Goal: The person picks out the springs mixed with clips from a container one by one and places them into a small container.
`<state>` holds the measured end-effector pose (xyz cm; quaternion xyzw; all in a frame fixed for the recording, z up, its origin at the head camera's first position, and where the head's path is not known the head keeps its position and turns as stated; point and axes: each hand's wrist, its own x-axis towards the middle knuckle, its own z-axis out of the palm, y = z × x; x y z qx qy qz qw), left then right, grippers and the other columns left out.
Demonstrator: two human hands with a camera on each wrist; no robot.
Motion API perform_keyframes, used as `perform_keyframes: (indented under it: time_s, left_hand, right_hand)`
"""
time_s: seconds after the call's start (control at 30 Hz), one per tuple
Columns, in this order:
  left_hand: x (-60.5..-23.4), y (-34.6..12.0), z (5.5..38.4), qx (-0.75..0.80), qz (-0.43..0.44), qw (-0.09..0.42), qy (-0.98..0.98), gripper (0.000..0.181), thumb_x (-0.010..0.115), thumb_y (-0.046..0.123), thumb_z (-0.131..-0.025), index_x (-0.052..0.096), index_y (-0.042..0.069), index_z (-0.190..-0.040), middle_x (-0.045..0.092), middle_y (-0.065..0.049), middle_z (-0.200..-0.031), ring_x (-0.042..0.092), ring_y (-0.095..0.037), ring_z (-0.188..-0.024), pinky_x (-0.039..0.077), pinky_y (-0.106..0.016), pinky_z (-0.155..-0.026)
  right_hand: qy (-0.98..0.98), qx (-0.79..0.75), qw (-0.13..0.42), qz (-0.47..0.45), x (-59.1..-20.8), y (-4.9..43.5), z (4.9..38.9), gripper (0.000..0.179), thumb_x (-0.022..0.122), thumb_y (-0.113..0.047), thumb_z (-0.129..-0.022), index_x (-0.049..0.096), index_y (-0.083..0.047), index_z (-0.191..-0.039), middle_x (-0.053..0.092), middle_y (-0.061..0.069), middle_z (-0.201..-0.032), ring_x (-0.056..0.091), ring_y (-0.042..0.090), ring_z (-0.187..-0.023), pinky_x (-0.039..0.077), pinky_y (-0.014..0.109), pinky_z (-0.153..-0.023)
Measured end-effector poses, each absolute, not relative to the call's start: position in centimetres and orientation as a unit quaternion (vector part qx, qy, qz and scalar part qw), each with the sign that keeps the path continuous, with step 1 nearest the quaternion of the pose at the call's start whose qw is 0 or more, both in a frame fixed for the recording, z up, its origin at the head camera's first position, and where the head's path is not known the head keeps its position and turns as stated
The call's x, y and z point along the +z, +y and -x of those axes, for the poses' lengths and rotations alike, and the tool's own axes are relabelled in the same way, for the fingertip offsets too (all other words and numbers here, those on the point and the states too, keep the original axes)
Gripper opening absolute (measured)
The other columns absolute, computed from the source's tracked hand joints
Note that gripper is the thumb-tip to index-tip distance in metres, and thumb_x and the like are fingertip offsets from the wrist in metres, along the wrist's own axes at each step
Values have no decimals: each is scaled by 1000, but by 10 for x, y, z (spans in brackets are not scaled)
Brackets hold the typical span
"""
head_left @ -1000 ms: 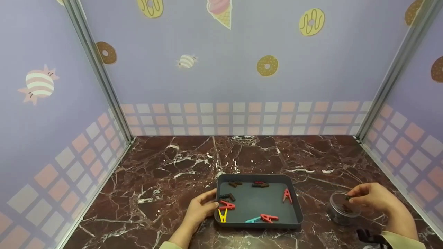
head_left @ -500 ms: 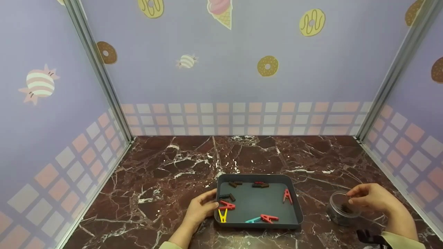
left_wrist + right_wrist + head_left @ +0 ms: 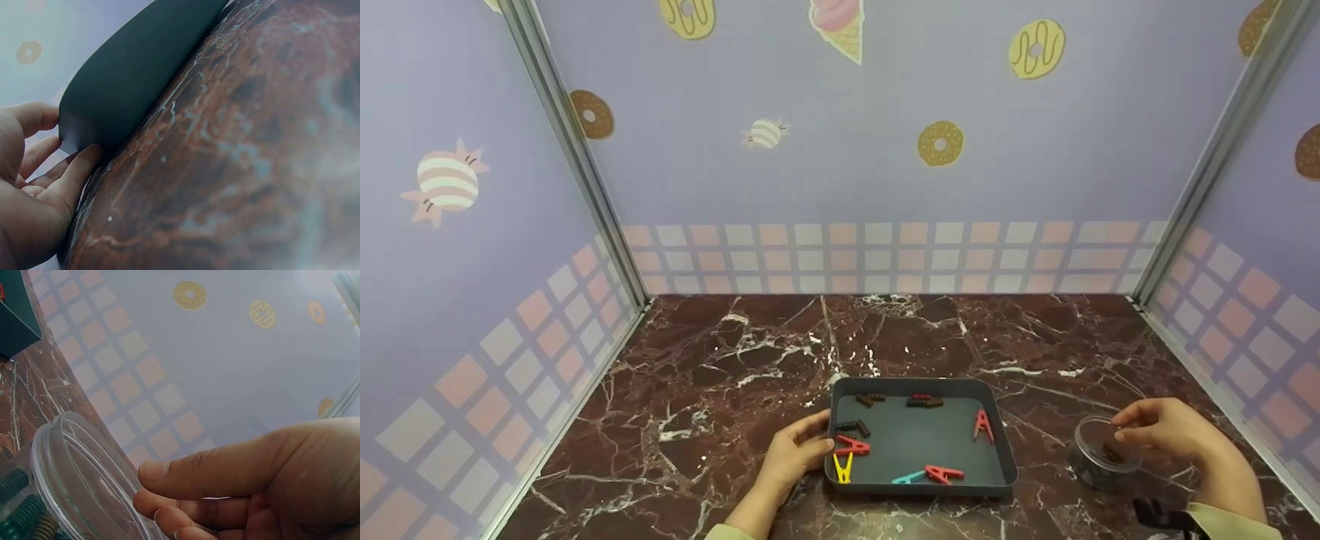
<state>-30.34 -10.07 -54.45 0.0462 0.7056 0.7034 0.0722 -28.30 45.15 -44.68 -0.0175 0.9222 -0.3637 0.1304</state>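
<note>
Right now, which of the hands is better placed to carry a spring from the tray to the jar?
Probably the right hand: it looks empty and hovers at the jar. The left hand, though nearer some springs, touches the tray, away from the jar.

- Table (image 3: 697, 360): dark red-brown marbling, white veins, some glare at the near edge.
- Back wall (image 3: 855, 187): lilac, upright behind the table.
- Checks (image 3: 842, 260): pink and pale squares along the walls' lower part.
- Ice cream (image 3: 838, 19): pink, cut off by the top edge.
- Small candy (image 3: 765, 133): striped, left of the ochre donut (image 3: 940, 157).
- Yellow donut (image 3: 1036, 67): upper right.
- Left wall (image 3: 510, 262): bears a larger striped candy (image 3: 448, 181).
- Right wall (image 3: 1252, 202): brown donut (image 3: 1306, 161) partly in view.
- Metal posts (image 3: 580, 161): at both back corners.
</note>
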Motion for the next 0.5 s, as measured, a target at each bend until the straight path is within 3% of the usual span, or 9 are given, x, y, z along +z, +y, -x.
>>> perform_keyframes:
  time_s: [0.27, 0.5]
  left_hand:
    - [-545, -101, 303, 706, -50, 71, 703, 60, 70, 4, -92, 50, -6, -148, 51, -33, -148, 70, -30, -118, 64, -32, -83]
    - [-546, -101, 304, 710, -51, 71, 698, 61, 69, 3, -91, 49, -6, -148, 51, -33, -148, 72, -23, -109, 64, -32, -81]
  right_hand:
    - [913, -382, 143, 19, -445, 452, 282, 37, 71, -21, -97, 67, 8, -120, 71, 3, -99, 64, 13, -77, 57, 32, -66]
    - [902, -409, 134, 25, -446, 449, 283, 36, 70, -21, -97, 67, 7, -120, 71, 1, -95, 55, 10, -62, 52, 29, -56]
